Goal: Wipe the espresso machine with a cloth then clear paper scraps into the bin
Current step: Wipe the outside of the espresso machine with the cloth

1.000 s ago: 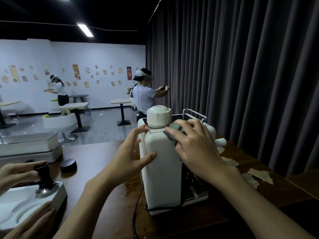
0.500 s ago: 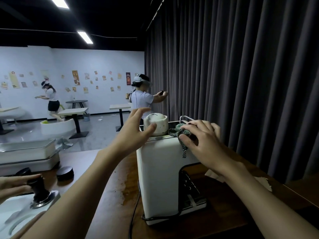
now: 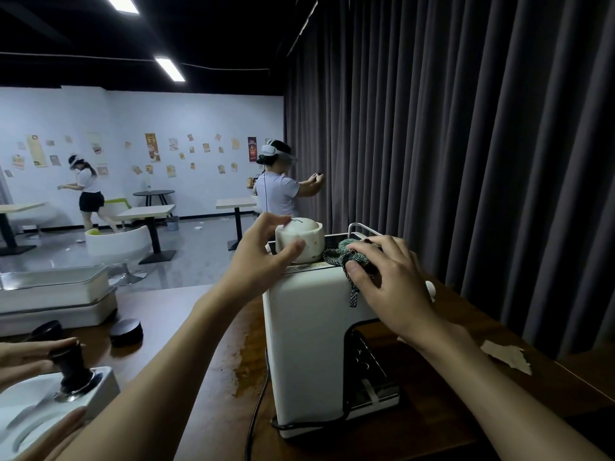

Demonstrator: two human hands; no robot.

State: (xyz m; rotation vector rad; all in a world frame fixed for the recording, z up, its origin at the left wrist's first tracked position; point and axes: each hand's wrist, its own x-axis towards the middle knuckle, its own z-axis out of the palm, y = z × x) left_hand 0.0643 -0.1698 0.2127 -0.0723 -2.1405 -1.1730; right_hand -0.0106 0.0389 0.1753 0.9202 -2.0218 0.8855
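Since a second ago the left hand has climbed from the left flank of the boxy white espresso machine to the round white cap on its top. Half a second ago only the thumb reached that cap. Now the fingers curl over its far left side and the thumb presses its near face, so the hand grips it.

The right hand lies on the machine's top, at the near right edge, just right of the cap. Its fingers are bent over a bunched grey-green knitted cloth, and the thumb pinches the cloth against them. A loose corner of the cloth hangs down over the machine's near face. A bent metal rail rises at the far side of the top, just beyond this hand.

The machine stands upright on the dark wooden desk, with a black power cable trailing from its base toward the near edge. On the desk to the right of the machine, apart from it, lies a torn beige paper scrap, close to the dark grey curtain.

At the near left, another person's hand holds a black tamper upright on a white appliance. A flat black disc sits on the desk beyond it.
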